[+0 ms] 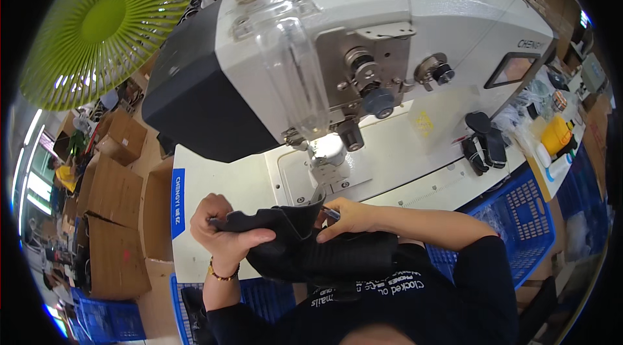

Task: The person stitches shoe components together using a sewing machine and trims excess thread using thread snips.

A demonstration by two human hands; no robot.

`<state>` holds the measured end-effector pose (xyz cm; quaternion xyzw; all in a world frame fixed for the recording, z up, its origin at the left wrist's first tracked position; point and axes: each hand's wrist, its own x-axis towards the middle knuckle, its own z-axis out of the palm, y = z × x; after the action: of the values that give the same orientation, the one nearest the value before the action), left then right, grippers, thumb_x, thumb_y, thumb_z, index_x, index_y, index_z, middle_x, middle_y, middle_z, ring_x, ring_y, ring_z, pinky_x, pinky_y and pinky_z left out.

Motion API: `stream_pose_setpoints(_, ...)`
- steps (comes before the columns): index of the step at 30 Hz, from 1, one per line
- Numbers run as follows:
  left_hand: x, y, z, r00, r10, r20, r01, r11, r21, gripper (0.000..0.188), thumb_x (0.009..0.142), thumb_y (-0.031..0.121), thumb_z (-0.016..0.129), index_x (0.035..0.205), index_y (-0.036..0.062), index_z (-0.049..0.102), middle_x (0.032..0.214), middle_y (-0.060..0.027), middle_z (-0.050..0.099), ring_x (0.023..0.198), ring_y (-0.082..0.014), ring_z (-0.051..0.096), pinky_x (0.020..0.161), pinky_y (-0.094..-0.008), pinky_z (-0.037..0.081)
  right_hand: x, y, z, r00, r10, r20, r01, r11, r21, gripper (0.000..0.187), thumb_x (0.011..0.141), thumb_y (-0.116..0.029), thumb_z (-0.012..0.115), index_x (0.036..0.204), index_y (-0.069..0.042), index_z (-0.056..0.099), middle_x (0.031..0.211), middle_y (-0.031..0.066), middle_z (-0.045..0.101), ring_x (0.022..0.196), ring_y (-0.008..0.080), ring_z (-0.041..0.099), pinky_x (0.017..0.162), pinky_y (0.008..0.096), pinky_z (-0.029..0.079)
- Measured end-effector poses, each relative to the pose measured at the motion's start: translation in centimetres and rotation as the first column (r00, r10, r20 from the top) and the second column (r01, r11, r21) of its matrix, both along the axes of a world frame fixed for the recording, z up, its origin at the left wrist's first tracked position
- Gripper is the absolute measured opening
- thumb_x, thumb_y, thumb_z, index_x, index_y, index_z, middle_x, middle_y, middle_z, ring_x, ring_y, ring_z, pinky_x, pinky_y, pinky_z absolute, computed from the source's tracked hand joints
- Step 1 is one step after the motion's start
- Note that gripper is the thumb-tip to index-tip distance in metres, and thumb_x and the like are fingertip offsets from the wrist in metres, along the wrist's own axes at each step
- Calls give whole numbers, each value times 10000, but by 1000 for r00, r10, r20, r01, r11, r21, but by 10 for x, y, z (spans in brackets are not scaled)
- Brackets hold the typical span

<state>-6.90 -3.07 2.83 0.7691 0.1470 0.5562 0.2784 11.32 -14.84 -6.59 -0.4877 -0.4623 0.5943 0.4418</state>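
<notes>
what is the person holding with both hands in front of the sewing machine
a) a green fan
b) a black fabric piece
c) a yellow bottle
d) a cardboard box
b: the left hand and the right hand both grip a black fabric piece just below the needle area of the white sewing machine; the right hand also seems to pinch a small slim tool against it.
</notes>
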Motion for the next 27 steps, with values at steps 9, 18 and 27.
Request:
stream_pose_setpoints(9,-3,7,0,1000,-3,-11,3,1000,-1,630,400,431,846,576,88,348,521,36,309,478,-65,281,430,-203,206,-2,-1,-2,996,-75,-47,69,991,-112,403,631,-250,770,934,-59,585,809,-5,547,770,92,508,723,229,388)
stream_pose_setpoints(18,7,5,2,991,-132,-35,131,991,-17,625,378,380,867,575,91,350,520,33,322,476,-60,301,423,-197,221,-3,5,-6,998,62,-21,-64,991,-115,349,631,-269,769,793,-79,526,729,-35,483,676,66,447,620,202,346)
stream_pose_setpoints(27,-10,28,-33,982,180,55,-178,984,-25,631,431,449,820,721,14,468,603,-10,433,561,-115,419,522,-231,367,-10,-10,-3,970,-211,124,198,974,112,329,568,-172,806,663,-81,505,593,-64,437,550,54,372,513,210,289)
